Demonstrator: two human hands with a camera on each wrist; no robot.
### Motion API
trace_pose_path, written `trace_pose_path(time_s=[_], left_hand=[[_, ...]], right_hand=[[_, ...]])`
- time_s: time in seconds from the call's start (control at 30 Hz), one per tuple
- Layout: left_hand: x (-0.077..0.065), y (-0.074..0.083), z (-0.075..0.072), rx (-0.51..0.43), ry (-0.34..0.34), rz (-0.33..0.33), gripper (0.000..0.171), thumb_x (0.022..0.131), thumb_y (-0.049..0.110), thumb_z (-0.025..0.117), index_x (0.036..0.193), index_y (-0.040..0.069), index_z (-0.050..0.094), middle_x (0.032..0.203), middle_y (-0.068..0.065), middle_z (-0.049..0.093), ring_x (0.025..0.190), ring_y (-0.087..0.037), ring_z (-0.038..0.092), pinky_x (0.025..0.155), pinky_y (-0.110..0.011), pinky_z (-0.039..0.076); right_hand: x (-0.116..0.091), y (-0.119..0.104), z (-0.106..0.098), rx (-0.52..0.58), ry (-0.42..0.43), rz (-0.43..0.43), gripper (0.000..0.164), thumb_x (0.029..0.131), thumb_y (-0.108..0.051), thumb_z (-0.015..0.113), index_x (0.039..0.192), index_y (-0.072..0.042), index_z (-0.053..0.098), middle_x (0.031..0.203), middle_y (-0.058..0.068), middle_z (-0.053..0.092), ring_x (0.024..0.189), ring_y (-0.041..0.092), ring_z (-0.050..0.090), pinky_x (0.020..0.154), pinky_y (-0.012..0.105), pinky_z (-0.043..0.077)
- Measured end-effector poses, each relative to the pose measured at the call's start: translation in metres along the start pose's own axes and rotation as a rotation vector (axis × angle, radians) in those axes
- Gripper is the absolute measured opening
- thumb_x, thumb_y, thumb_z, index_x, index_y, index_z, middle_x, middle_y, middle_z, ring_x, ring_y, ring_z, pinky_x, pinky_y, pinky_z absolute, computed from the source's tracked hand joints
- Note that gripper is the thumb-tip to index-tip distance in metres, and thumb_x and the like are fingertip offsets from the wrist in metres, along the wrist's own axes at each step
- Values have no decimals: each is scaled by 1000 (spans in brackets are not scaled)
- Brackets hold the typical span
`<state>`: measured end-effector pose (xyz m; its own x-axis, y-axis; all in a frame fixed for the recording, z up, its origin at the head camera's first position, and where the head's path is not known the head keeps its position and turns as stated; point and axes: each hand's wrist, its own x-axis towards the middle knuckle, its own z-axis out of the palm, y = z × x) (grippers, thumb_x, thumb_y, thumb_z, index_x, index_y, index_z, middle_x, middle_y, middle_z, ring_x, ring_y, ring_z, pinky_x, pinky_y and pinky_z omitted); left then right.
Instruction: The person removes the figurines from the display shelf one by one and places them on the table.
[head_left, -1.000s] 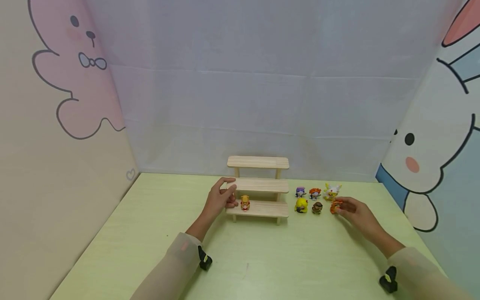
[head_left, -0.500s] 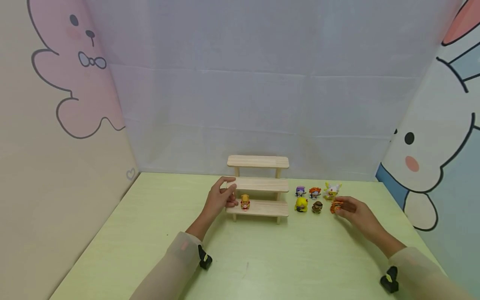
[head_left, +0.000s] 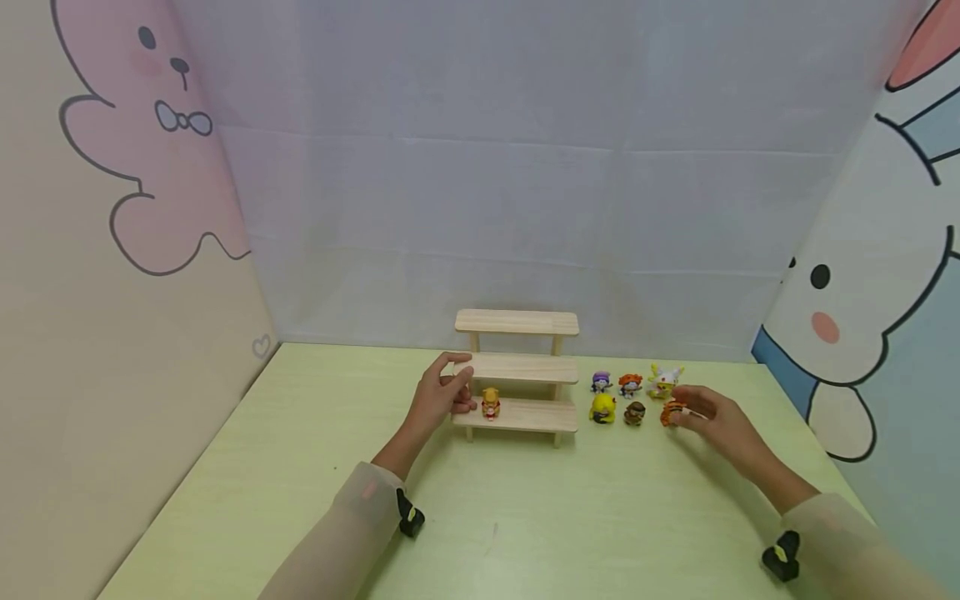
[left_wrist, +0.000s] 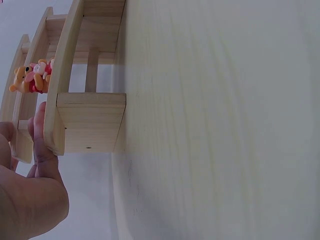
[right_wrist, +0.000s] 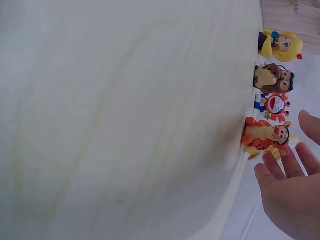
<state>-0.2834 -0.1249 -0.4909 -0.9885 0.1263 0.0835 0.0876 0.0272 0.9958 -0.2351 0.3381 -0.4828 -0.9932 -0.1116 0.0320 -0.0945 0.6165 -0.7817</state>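
My left hand (head_left: 441,392) holds the left end of a three-tier wooden display stand (head_left: 517,369), its fingers at the ends of the middle and bottom shelves. Beside those fingers, a Winnie the Pooh figurine (head_left: 491,403) with a small pink Piglet (left_wrist: 41,69) stands on the bottom shelf. My right hand (head_left: 716,421) is at an orange Tigger figurine (head_left: 670,413) on the table. In the right wrist view the fingertips are right at Tigger's head, and the thumb stands apart from them. Part of Tigger is hidden by the hand in the head view.
Left of Tigger are an owl figurine (head_left: 633,414) and a yellow-haired figurine (head_left: 602,409). Behind them stand a purple-topped figurine (head_left: 601,382), a red crab-hat figurine (head_left: 630,385) and a white-and-yellow winged one (head_left: 663,382). A pale curtain (head_left: 525,208) hangs behind the table (head_left: 420,533).
My right hand has risen slightly, with its fingers a little more spread at Tigger. My left hand, the stand and the figurines keep their places.
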Motion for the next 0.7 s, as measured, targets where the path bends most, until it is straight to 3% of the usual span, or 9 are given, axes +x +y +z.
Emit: trace_pose_path(time_s=[0.17,0.3,0.4,0.53,0.7], left_hand=[[0,1,0,-6,0,-5,38,105,28,64,140,15,60,73,-12,65,62,-19,71,57,-27,62],[-1,2,1,-7,0,-5,38,105,28,65,140,15,60,74,-12,66,62,-19,71,57,-27,62],[-1,2,0,-7,-1,-3,38,105,29,64,140,15,60,75,-13,66,62,-19,72,58,-28,62],[-2,2,1,-6,5,-7,38,105,28,64,140,15,60,74,-13,66,62,-20,72,57,-28,62],[-2,2,1,-5,3,-7,38,105,28,64,140,15,60,75,-14,66,63,-21,72,57,-27,62]], right_hand=[[0,-6,-4,-20,6,-34,55,102,-19,68,147,6,48,147,32,51,137,50,48,86,4,42],[1,-12,-7,-44,10,-33,55,103,-21,68,146,6,49,148,31,50,137,50,47,95,18,53],[1,-16,-8,-44,9,-34,56,103,-22,68,147,6,48,149,31,49,138,49,46,99,20,53],[1,-22,-10,-19,7,-58,58,102,-22,69,149,5,47,150,30,49,139,49,45,93,3,44],[0,-31,-7,13,-2,-73,58,103,-25,68,150,3,47,151,28,49,140,48,45,92,0,42]])
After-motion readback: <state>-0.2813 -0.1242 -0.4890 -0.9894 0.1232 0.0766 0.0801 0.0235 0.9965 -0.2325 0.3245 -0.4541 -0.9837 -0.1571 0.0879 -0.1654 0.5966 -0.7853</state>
